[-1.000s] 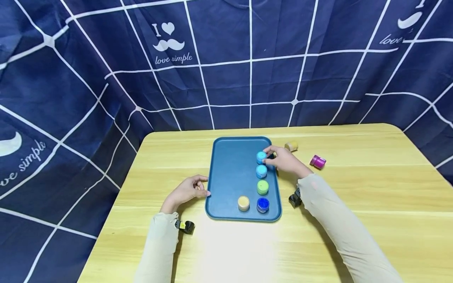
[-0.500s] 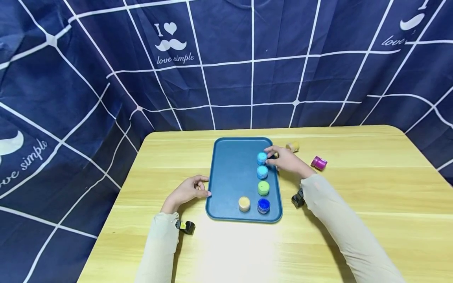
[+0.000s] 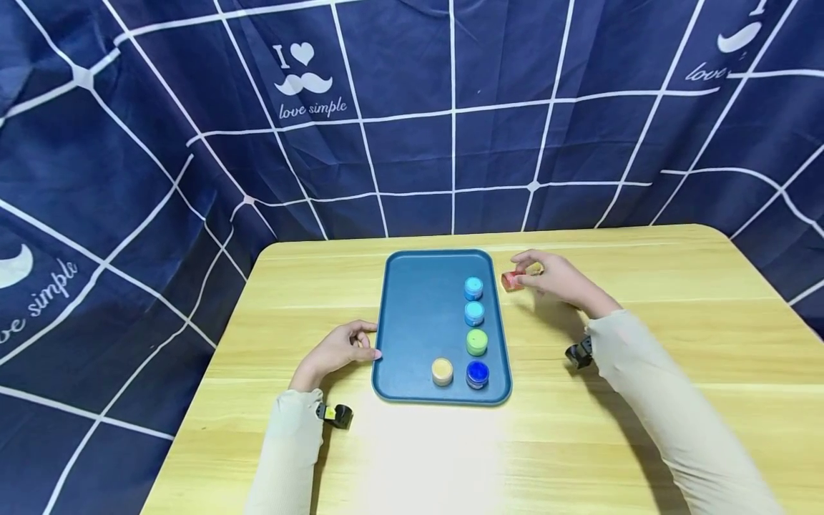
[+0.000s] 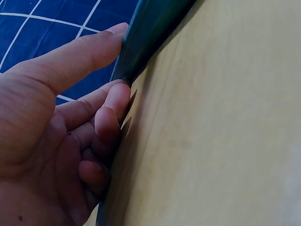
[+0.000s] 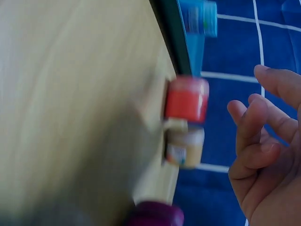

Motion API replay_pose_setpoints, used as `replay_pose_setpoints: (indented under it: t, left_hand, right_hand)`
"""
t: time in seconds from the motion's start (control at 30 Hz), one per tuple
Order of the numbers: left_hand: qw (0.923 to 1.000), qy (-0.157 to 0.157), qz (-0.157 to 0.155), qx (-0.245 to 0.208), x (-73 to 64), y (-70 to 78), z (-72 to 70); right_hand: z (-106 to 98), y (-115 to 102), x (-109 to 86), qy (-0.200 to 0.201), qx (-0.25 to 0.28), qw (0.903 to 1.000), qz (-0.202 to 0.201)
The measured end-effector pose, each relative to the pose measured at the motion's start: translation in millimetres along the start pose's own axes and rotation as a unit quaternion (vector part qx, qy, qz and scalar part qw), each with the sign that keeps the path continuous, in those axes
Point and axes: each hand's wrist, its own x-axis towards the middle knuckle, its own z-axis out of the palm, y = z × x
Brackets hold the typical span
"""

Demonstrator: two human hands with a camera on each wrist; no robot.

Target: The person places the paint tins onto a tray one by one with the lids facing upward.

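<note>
In the head view, a blue tray (image 3: 418, 322) lies on the table. My left hand (image 3: 337, 352) holds its left edge; the left wrist view shows the thumb (image 4: 89, 52) at the rim and the other fingers curled against the side. Off the tray's right side, my right hand (image 3: 556, 277) hovers by a red paint jar (image 3: 511, 280). The right wrist view shows that hand apart from the red jar, fingers loosely bent and holding nothing. Beside the red jar is a tan jar (image 5: 184, 148). A magenta jar (image 5: 155, 214) shows at the bottom, hidden by my hand in the head view.
Along the tray's right side stand two light blue jars (image 3: 473, 288), a green jar (image 3: 477, 342) and a dark blue jar (image 3: 478, 374). A tan-lidded jar (image 3: 442, 371) stands left of the dark blue one. A navy grid curtain (image 3: 412, 157) hangs behind the wooden table (image 3: 257, 443).
My right hand has let go of the far light blue jar, which stays on the tray, and has moved right, off the tray. The red jar has come into view. My left hand has stayed put.
</note>
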Motion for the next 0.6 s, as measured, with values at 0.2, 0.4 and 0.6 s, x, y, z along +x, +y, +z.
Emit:
replay_pose_setpoints:
  t: [0.2,0.4,0.6]
  left_hand:
    - [1.0,-0.001,0.001,0.002,1.0,0.1,-0.3]
    - [1.0,0.002,-0.005,0.007,0.7,0.6,-0.4]
    - [1.0,-0.001,-0.001,0.001,-1.0,2.9,-0.1]
  right_hand:
    - [-25.4,9.2,-8.1,0.017,-0.042,0.9988,0.018]
    - [-41.1,22.3,-15.5,0.015,-0.083,0.9962,0.024]
    - [-49.2,35.5,-26.4,-0.017,-0.095,0.9949,0.029]
